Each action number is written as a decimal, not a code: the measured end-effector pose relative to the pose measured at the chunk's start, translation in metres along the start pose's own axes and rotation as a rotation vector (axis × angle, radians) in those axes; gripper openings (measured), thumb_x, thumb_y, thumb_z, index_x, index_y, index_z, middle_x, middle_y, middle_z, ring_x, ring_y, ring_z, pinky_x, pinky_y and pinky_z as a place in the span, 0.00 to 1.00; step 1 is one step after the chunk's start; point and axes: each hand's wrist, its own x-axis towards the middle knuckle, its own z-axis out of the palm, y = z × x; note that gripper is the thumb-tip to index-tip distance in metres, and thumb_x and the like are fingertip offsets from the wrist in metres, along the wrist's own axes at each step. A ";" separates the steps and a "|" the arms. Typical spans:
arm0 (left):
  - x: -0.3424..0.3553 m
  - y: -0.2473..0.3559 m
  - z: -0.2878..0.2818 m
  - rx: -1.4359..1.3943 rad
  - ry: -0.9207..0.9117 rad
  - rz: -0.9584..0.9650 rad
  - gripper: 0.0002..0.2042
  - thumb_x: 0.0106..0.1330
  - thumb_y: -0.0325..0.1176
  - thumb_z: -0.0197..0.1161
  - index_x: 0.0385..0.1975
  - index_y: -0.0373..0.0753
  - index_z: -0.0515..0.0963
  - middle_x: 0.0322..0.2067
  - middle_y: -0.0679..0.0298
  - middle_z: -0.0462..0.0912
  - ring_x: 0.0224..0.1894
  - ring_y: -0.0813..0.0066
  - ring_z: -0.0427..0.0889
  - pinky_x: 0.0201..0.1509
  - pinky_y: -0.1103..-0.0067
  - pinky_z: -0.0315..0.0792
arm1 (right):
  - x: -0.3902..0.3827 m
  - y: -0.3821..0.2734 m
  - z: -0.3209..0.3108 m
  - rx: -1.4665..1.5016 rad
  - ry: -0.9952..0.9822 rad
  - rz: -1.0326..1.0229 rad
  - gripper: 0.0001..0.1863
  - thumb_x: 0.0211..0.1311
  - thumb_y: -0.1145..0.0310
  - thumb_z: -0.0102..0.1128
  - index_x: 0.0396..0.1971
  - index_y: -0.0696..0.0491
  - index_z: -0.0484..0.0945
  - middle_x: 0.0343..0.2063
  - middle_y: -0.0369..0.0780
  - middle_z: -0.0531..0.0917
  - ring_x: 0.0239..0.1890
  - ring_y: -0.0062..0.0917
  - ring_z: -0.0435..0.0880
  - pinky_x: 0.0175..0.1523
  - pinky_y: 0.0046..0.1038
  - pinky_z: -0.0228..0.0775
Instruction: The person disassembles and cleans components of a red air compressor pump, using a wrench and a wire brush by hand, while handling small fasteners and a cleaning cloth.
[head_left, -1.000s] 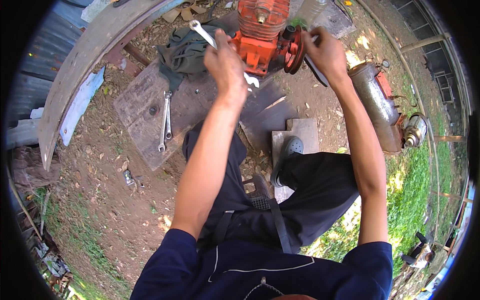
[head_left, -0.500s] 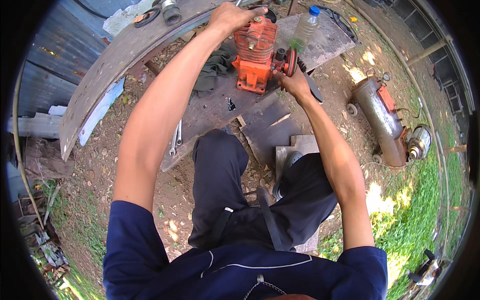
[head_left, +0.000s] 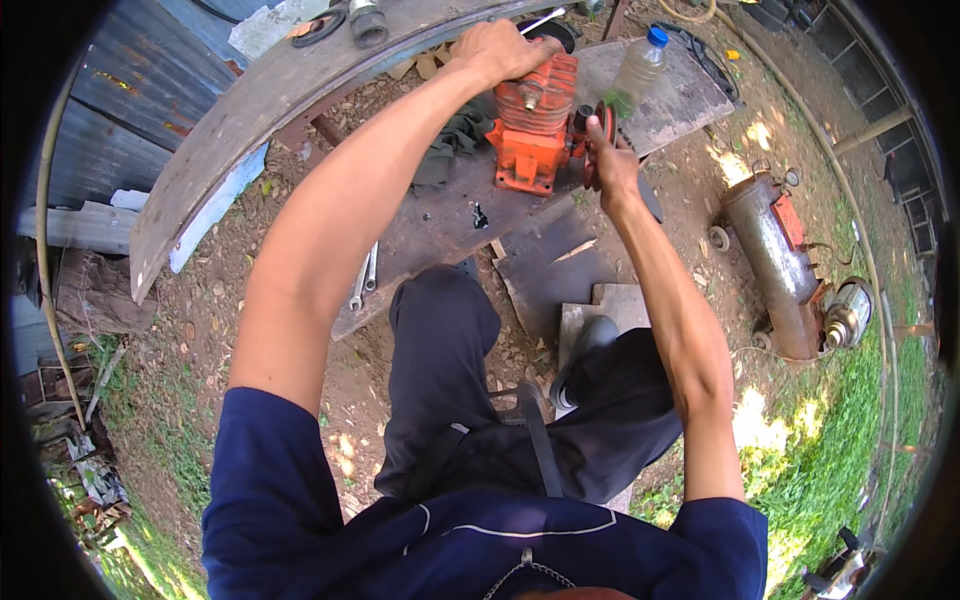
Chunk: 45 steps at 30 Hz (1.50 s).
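An orange-red compressor pump [head_left: 530, 125] with a finned cylinder stands upright on a worn wooden board [head_left: 430, 235]. Over the top of its cylinder head curls my left hand [head_left: 495, 52], its fingertips partly hidden on the far side. My right hand [head_left: 612, 160] grips the rim of the pump's pulley wheel [head_left: 603, 125], thumb pointing up along it. Just beyond my left hand lies a thin silver rod [head_left: 545, 20], next to a black round part [head_left: 560, 38]. A dark green cloth [head_left: 440, 150] is bunched left of the pump.
A plastic bottle [head_left: 640, 72] with a blue cap stands right of the pump. Two wrenches [head_left: 364, 278] lie on the board's near left edge. A raised plank bench [head_left: 250, 120] curves along the left. On the ground at right lies a rusty air tank [head_left: 770, 255].
The view has shifted, so the scene sits slightly right and lower. My right hand has changed its hold on the pulley wheel, its thumb now up. My left hand stays on the cylinder head.
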 end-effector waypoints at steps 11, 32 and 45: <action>-0.032 -0.071 -0.016 -0.202 0.106 -0.194 0.36 0.55 0.65 0.52 0.32 0.30 0.84 0.34 0.39 0.83 0.42 0.43 0.83 0.47 0.61 0.76 | 0.021 -0.071 0.025 -0.252 -0.393 0.004 0.25 0.64 0.45 0.58 0.34 0.56 0.80 0.21 0.34 0.78 0.20 0.18 0.75 0.25 0.21 0.64; -0.153 -0.157 0.045 -0.222 0.293 -0.419 0.26 0.67 0.56 0.46 0.36 0.37 0.81 0.33 0.41 0.82 0.42 0.40 0.80 0.48 0.56 0.72 | -0.017 -0.103 0.143 -1.341 -0.481 -0.438 0.32 0.61 0.38 0.52 0.33 0.58 0.83 0.35 0.46 0.85 0.41 0.37 0.84 0.46 0.38 0.75; -0.186 -0.175 0.033 -0.346 0.231 -0.454 0.35 0.66 0.66 0.42 0.33 0.39 0.85 0.33 0.41 0.83 0.43 0.45 0.82 0.49 0.60 0.72 | -0.060 -0.081 0.098 -0.974 -0.512 -0.809 0.23 0.61 0.56 0.60 0.53 0.50 0.76 0.42 0.44 0.85 0.45 0.38 0.84 0.49 0.38 0.74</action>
